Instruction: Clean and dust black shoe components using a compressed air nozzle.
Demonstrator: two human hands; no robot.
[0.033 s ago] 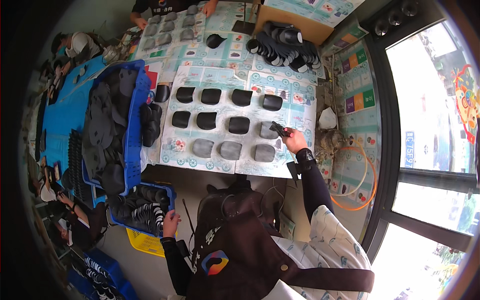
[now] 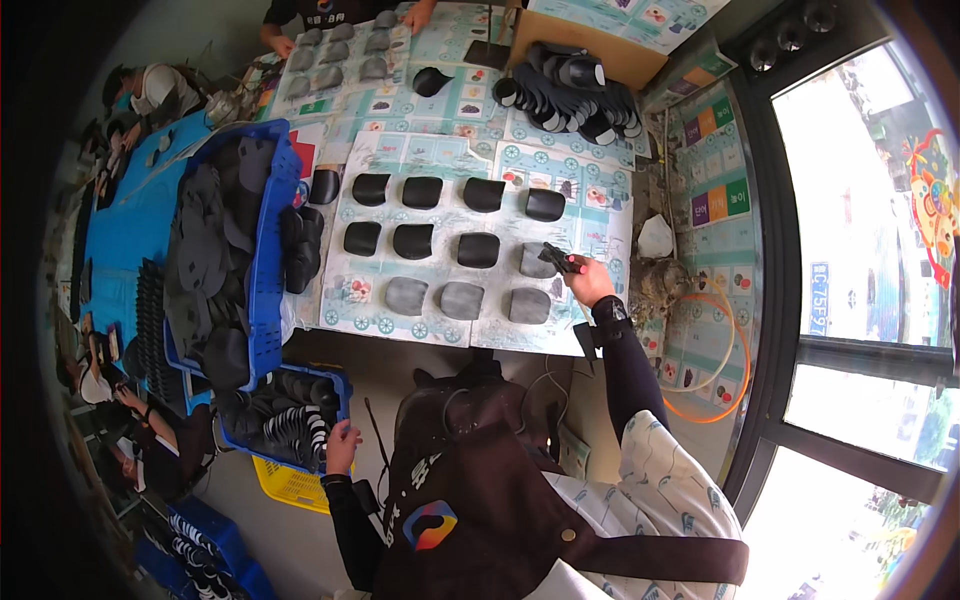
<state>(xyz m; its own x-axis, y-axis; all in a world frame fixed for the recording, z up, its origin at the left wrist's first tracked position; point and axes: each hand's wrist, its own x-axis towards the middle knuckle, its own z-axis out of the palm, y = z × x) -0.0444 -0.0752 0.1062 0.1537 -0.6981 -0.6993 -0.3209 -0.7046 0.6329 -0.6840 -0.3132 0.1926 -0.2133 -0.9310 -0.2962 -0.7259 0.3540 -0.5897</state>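
Observation:
My right hand (image 2: 588, 280) is closed around a small black tool (image 2: 560, 259) whose kind I cannot make out. The tool's front end overlaps a grey curved piece (image 2: 534, 262) on the patterned board (image 2: 480, 338). Two rows of curved pieces lie farther off, mostly glossy black, such as one black piece (image 2: 478, 251). Nearest me is a row of matte grey pieces (image 2: 460, 301). Low on the left, my left hand (image 2: 342, 447) hangs beside a blue basket (image 2: 347, 400) of dark parts, fingers loosely bent and apart, with nothing visible in them.
A large blue crate (image 2: 268, 270) heaped with dark pieces stands left of the board. Dark curved parts (image 2: 575, 95) are piled at the far right by a cardboard box (image 2: 630, 65). An orange hose (image 2: 745, 375) loops on the right. Across the table, another person's hands flank similar grey pieces (image 2: 335, 55).

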